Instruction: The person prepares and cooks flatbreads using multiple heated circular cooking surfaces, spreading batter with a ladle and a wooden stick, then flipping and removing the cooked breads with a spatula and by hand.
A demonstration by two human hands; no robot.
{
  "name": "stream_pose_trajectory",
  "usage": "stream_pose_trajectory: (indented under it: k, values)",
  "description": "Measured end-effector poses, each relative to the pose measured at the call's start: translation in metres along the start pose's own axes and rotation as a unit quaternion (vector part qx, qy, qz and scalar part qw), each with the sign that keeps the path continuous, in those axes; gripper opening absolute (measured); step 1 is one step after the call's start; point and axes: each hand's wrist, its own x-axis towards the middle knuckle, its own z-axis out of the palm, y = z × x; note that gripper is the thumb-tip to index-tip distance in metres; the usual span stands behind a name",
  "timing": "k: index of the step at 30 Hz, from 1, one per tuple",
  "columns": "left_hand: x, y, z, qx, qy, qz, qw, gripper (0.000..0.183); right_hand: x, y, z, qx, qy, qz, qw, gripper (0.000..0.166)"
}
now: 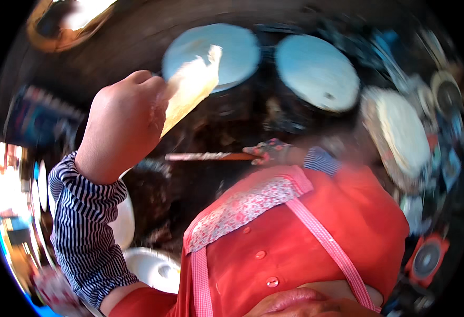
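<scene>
My left hand (127, 107) is raised close to the camera, its fingers closed on the edge of a thin, pale sheet of flatbread (194, 85). The sheet hangs folded and brightly lit, its torn-looking tip in front of the left round griddle (238, 51). Lower down, my right hand (269, 151), in a floral glove, holds a long, narrow spatula (200, 157) whose pale-smeared end points left. To the right of the left griddle is a second round griddle (317, 73) with a pale top and a small dark spot.
At right, a stack of thin flatbreads (404, 132) lies on a round base. White basins (150, 265) stand beside my left arm. An orange-framed fan-like device (426, 259) is at lower right. A round brown-rimmed container (43, 43) sits at upper left.
</scene>
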Motion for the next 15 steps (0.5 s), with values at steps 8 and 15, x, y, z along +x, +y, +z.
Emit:
stream_pose_trajectory:
  k: [8,15]
  values:
    - [0.243,0.259,0.038,-0.018,0.118,0.264,0.957,0.015,-0.200,0.120,0.071,0.341,0.122,0.132,0.923,0.047]
    - [0.397,0.451,0.002,-0.527,0.050,0.181,0.829,0.011,-0.384,0.158,0.135,0.383,0.204,0.339,0.835,0.046]
